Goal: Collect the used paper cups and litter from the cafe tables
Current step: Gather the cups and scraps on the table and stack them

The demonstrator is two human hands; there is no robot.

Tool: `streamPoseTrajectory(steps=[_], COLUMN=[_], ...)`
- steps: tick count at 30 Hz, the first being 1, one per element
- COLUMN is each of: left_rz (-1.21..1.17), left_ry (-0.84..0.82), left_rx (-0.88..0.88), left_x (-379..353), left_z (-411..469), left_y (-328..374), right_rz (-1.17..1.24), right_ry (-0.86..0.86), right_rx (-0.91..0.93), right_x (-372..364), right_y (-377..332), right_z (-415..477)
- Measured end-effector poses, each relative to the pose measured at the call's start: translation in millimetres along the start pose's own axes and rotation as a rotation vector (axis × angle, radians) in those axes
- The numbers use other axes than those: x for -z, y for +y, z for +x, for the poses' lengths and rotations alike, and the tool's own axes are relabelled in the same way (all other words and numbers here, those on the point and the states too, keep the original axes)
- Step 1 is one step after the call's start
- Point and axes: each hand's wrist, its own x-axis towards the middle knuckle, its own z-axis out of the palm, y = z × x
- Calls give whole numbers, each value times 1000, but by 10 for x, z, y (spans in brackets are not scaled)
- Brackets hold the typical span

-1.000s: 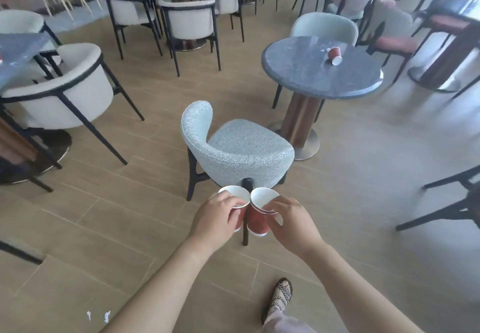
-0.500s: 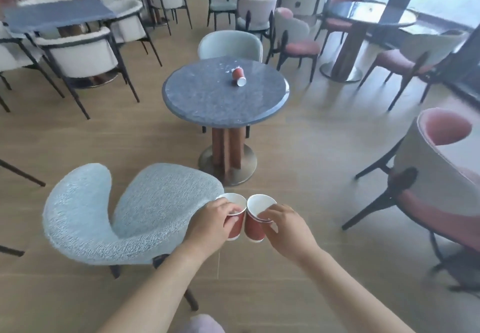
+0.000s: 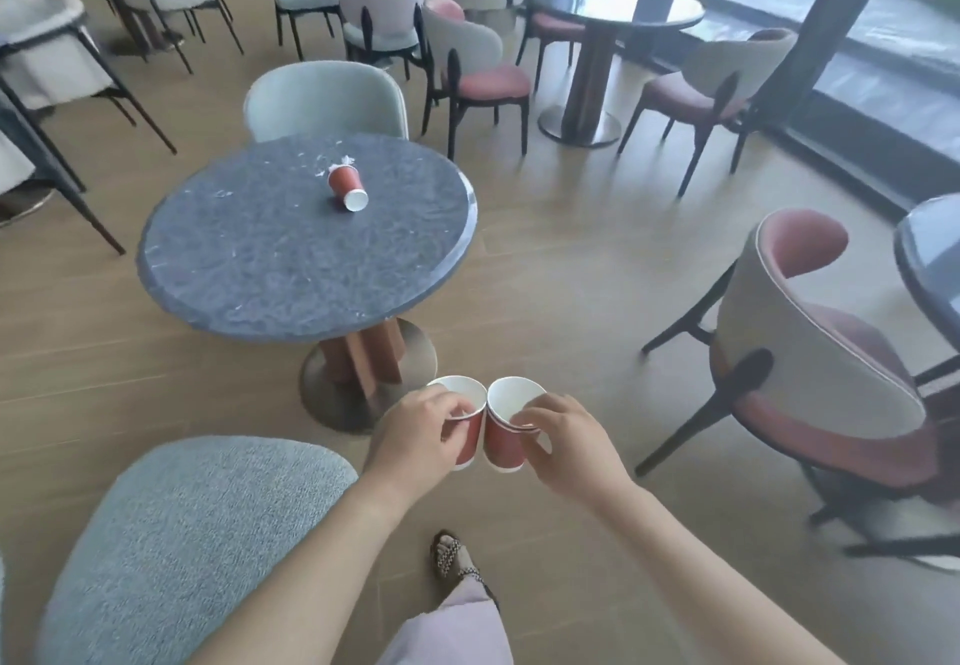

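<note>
My left hand [image 3: 418, 438] grips a red paper cup [image 3: 470, 430] with a white inside. My right hand [image 3: 563, 443] holds another red paper cup [image 3: 504, 443], which looks like a nested stack. The two cups touch side by side in front of me, above the floor. A third red paper cup [image 3: 348, 187] lies on its side on the round grey table [image 3: 260, 269] ahead, its mouth toward me. A small scrap of white litter [image 3: 344, 162] lies just behind that cup.
A light blue chair [image 3: 182, 534] stands at my lower left, another pale chair [image 3: 327, 100] behind the table. A pink-seated chair [image 3: 810, 368] is at the right. More tables and chairs fill the back; windows run along the right. My sandalled foot [image 3: 452, 558] is below.
The view has swung and moved closer to the round grey table, so its cup now looks larger. Both hands keep the same hold on their cups.
</note>
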Motion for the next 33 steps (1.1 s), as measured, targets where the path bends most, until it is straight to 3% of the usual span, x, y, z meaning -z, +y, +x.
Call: streamPoseTrajectory(steps=[8, 14, 27, 33], left_rz=[-21, -13, 22, 43], left_ry=[-41, -4, 208, 196], left_rx=[41, 90, 435, 616], left_x=[162, 367, 596, 639], left_z=[1635, 2337, 3753, 4309], left_y=[-353, -783, -1940, -2309], right_rz=[-23, 30, 18, -12], right_ry=[-41, -59, -338, -465], right_rx=[-1, 58, 327, 423], right_x=[113, -13, -786, -958], right_y=[278, 240, 229, 273], right_z=[1696, 2650, 5149, 6170])
